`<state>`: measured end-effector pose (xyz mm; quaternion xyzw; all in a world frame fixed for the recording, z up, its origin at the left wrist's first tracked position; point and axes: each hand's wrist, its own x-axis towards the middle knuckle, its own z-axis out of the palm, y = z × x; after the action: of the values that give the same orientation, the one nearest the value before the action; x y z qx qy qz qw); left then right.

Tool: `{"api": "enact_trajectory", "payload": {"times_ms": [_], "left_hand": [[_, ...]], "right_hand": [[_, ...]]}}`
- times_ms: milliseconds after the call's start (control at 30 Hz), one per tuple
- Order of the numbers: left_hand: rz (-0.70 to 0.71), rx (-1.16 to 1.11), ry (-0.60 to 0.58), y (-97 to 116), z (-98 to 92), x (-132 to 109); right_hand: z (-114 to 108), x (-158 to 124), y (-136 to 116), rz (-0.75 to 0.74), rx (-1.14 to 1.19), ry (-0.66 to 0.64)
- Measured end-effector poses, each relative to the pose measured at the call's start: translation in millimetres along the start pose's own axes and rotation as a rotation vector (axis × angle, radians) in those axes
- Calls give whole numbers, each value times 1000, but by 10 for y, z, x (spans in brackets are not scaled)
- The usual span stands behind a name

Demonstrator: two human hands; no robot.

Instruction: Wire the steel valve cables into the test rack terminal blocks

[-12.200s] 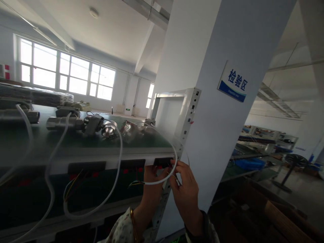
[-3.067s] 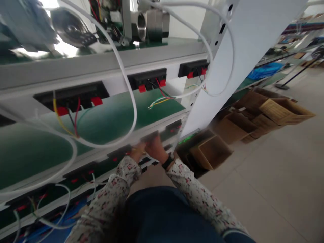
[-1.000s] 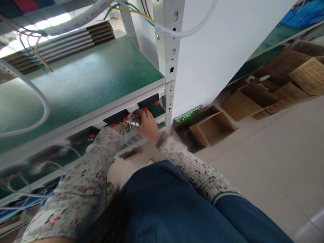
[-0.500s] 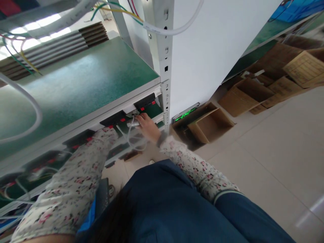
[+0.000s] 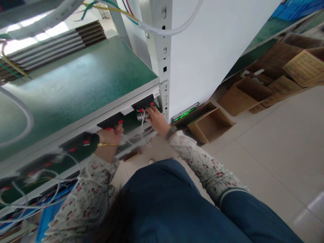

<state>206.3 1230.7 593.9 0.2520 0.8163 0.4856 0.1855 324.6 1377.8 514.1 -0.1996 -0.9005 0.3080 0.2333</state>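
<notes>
My right hand [image 5: 157, 118] curled around a small metal fitting [image 5: 140, 116] just under the end terminal block [image 5: 144, 102]. My left hand [image 5: 110, 135] bunched its fingers below the next block [image 5: 110, 120], and I couldn't tell what it gripped. Above lay the green shelf mat [image 5: 76, 81], bounded by the white rack upright [image 5: 164, 67]. Open cardboard boxes [image 5: 210, 124] sat on the pale tiled floor [image 5: 273, 145].

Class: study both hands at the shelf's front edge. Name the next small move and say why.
Probably lift the right hand slightly, bringing the small metal part it grips and its white wire up to the black terminal block right above. The left hand is at the neighbouring block, its grip unclear.
</notes>
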Motion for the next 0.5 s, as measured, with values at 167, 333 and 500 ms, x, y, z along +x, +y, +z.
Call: {"api": "enact_trajectory", "payload": {"times_ms": [167, 333, 500], "left_hand": [[-18, -315, 20, 76, 299, -353], [175, 43, 12, 55, 278, -376], [247, 575, 163, -234, 105, -144]], "right_hand": [[84, 308, 104, 8, 6, -12], [117, 513, 153, 13, 66, -10], [150, 222, 3, 181, 160, 154]]}}
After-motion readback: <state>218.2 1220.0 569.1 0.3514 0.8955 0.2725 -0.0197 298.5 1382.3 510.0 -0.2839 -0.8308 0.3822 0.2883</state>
